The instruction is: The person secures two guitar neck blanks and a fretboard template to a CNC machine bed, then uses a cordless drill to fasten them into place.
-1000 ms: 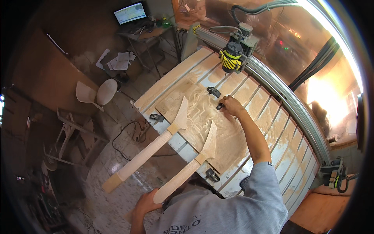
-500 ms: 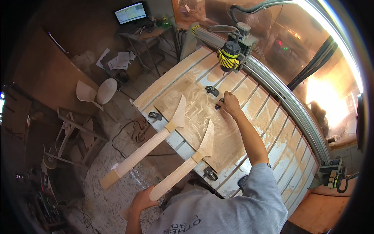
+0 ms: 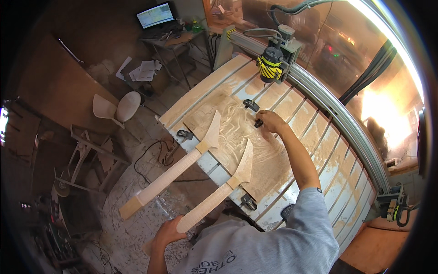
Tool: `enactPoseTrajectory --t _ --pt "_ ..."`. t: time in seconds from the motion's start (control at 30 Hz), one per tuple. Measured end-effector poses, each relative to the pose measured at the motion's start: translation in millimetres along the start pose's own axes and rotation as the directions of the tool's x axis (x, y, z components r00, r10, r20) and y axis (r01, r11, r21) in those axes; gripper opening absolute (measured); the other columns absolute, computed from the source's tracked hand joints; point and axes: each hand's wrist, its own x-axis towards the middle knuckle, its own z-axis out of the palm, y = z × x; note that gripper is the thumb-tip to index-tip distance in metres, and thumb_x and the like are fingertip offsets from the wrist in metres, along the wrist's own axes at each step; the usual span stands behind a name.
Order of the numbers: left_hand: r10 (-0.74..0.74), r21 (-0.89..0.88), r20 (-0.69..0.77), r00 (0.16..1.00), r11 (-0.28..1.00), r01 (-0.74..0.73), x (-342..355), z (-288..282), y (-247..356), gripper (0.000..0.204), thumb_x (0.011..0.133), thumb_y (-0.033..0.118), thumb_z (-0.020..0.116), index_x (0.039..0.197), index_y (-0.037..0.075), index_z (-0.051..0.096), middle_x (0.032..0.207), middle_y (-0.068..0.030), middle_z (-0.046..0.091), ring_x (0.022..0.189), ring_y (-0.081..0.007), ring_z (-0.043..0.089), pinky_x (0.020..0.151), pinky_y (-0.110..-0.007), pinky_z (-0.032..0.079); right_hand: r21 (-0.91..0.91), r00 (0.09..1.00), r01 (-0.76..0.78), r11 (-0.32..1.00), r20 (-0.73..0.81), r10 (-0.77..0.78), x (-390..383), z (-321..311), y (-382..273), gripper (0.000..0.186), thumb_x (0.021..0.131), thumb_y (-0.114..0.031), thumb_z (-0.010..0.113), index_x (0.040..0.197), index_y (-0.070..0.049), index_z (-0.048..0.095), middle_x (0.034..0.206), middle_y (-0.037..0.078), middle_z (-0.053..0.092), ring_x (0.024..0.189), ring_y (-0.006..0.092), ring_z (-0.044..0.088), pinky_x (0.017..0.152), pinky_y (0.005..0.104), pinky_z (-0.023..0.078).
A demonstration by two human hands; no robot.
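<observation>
My right hand [image 3: 272, 122] is closed with its fingertips on a small black clamp [image 3: 258, 123], which they partly cover, at the far side of a dusty wooden board [image 3: 269, 171]. Low in the view, my left hand [image 3: 168, 232] wraps round the near end of a pale wooden guitar neck [image 3: 207, 205]. That neck's pointed headstock rests over the board. To its left lies a second guitar neck [image 3: 171, 176] of the same shape, its headstock also on the board and its shaft reaching past the table edge.
More black clamps sit round the board: at the back [image 3: 251, 105], left corner [image 3: 185, 134] and front edge [image 3: 248, 202]. A machine spindle [image 3: 270, 64] with a striped yellow-black skirt hangs above the slotted table [image 3: 315, 153]. White chair [image 3: 128, 106] and monitor [image 3: 155, 15] stand left.
The fingers of my right hand have curled and shifted slightly around the black clamp. My left hand keeps its hold on the neck. The whole view has moved a little.
</observation>
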Motion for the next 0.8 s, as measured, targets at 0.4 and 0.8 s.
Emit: enactPoseTrajectory --t 0.4,0.8 --pt "0.014 0.005 -0.004 1.0 1.0 -0.014 0 0 -3 0.073 0.065 0.027 0.078 0.133 0.013 0.056 0.106 -0.023 0.071 0.101 -0.0421 0.068 0.086 -0.047 0.055 -0.114 0.998 -0.051 0.992 0.018 0.053 3 15 -2 0.026 0.082 -0.01 0.065 0.107 -0.007 0.061 0.101 0.016 0.07 0.095 0.0373 0.07 0.082 0.0462 0.057" --pt "0.014 0.0 -0.01 1.0 1.0 -0.014 0 21 -14 0.081 0.064 0.031 0.08 0.137 0.01 0.053 0.105 -0.0257 0.07 0.1 -0.0431 0.068 0.086 -0.048 0.055 -0.013 0.976 -0.148 0.989 0.158 0.148 21 -8 -11 0.029 0.071 -0.016 0.082 0.098 -0.009 0.073 0.105 0.017 0.073 0.1 0.0353 0.07 0.085 0.0428 0.057"
